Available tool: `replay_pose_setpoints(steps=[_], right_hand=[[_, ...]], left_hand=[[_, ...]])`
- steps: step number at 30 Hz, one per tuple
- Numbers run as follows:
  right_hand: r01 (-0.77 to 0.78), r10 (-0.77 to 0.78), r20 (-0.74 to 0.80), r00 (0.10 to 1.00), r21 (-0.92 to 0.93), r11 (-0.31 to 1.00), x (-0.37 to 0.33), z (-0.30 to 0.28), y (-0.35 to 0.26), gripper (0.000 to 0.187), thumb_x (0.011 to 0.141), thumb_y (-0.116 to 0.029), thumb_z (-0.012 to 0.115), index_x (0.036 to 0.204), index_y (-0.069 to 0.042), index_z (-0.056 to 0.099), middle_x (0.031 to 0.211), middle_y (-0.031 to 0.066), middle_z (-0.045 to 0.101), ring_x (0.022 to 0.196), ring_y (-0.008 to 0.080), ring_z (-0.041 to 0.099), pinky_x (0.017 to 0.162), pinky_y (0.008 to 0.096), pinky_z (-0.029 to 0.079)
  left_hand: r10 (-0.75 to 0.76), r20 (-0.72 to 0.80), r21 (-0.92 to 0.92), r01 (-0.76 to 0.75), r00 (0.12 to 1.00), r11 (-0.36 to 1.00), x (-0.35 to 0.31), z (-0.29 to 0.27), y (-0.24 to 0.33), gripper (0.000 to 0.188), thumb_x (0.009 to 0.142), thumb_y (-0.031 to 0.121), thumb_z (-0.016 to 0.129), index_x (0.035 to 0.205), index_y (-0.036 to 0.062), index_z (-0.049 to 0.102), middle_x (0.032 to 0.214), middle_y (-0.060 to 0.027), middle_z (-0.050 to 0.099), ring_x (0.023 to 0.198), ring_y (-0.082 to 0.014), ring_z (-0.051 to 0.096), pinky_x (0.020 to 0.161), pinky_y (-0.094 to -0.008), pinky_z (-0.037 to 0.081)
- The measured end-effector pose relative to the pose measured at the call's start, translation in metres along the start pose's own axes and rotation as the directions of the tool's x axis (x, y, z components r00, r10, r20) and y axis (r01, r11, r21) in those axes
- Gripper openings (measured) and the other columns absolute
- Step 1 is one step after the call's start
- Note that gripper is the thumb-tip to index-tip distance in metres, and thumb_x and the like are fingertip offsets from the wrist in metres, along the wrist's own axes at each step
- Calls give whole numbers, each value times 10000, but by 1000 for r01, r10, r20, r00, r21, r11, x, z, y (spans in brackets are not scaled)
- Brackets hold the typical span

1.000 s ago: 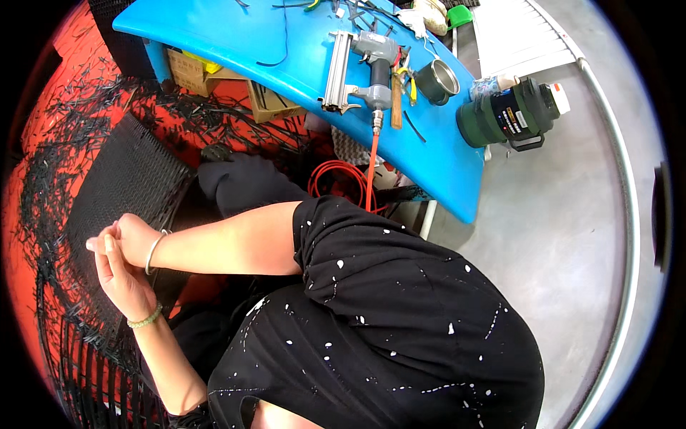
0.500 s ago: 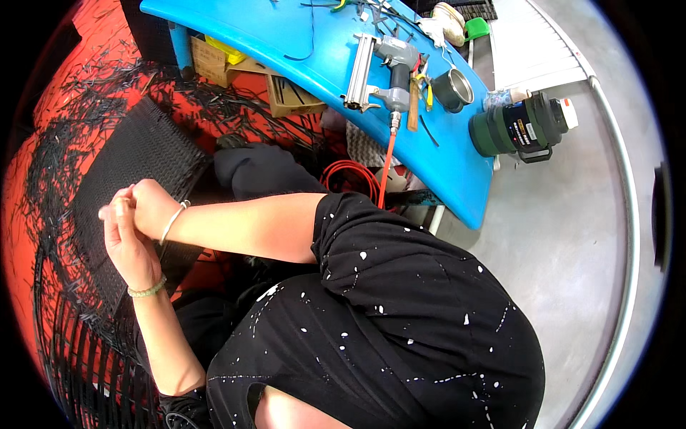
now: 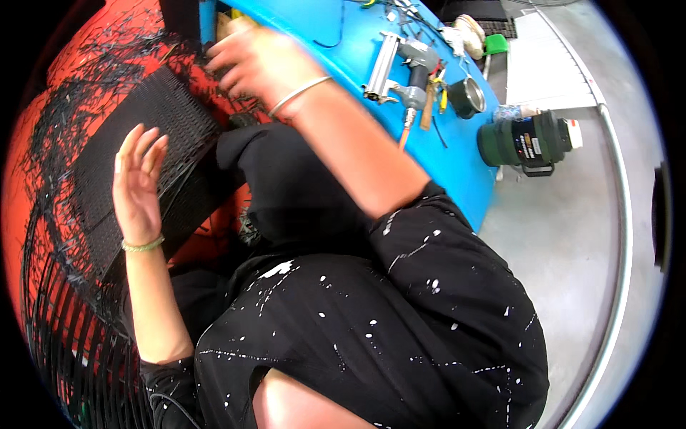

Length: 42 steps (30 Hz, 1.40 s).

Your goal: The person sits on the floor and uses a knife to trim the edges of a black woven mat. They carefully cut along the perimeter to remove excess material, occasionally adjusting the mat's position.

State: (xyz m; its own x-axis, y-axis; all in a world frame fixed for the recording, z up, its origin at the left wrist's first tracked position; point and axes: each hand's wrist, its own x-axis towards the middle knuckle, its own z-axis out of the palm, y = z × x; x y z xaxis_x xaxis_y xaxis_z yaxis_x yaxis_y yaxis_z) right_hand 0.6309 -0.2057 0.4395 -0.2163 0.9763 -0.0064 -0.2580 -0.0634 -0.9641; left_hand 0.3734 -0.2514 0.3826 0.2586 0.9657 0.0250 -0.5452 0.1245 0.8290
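Observation:
My left hand (image 3: pixel 139 187), with a beaded bracelet at its wrist, is raised over a black woven panel (image 3: pixel 96 182). Its fingers are stretched and hold nothing. My right hand (image 3: pixel 261 64), blurred by motion, is beside the left edge of the blue table (image 3: pixel 354 86); its fingers look spread, with nothing visible in them. A white band circles that wrist. The woven panel leans by my legs, and a second woven face of it shows toward my knee. On the table, a grey nail gun (image 3: pixel 420 75) lies apart from both hands, with an orange hose (image 3: pixel 405 137) attached.
Beside the nail gun lie a wooden-handled tool (image 3: pixel 427 109) and yellow-handled pliers (image 3: pixel 444 99). A metal cup (image 3: pixel 468 99) and a dark green jug (image 3: pixel 522 143) stand near the table's right edge. Black strip scraps (image 3: pixel 53 136) litter the red floor covering.
My hands were together over the woven panel and have come apart. The right one has swung up and right to the table edge; the left one has opened and risen slightly.

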Motion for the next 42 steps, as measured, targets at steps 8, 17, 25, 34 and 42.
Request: replay_pose_setpoints(steps=[8,17,25,34,42], right_hand=[[-775,-406,-662,630,-566,-279,-105,-317,-106,299,795,-277,568,974,-69,688,1030,181,647,983,295,628,852,380,487],[-925,-554,-743,375,-335,-178,-140,-366,-104,313,746,-248,550,944,-44,681,1016,184,650,993,313,621,852,382,487],[-833,6,-862,507,-492,-252,-133,-481,-72,225,729,-173,716,936,-93,683,945,85,667,819,178,618,728,342,503],[-967,-101,-966,237,-245,75,-134,-488,-77,243,740,-139,691,971,-68,665,963,117,649,822,204,604,723,357,501],[-971,-149,-960,235,-239,5,-134,-476,-78,237,745,-199,679,930,-51,660,935,133,652,811,228,609,730,368,498]], left_hand=[[-69,-87,86,76,994,993,-4,-6,-14,372,972,247,414,1185,-37,526,1121,-118,595,1030,-196,580,951,-325,443],[-89,-142,185,115,986,976,0,-12,-27,352,973,225,418,1174,-40,531,1125,-119,592,1036,-193,578,959,-332,444],[-66,-249,220,123,966,968,-4,1,-21,330,949,220,473,1137,-36,563,1108,-127,612,1003,-214,601,932,-330,451],[-42,-415,86,85,909,993,-7,0,14,257,910,262,542,969,20,606,855,-46,631,784,-135,602,731,-266,486],[-27,-426,59,58,904,997,-3,-1,15,255,914,274,539,949,29,605,853,-46,629,780,-136,601,731,-269,486]])
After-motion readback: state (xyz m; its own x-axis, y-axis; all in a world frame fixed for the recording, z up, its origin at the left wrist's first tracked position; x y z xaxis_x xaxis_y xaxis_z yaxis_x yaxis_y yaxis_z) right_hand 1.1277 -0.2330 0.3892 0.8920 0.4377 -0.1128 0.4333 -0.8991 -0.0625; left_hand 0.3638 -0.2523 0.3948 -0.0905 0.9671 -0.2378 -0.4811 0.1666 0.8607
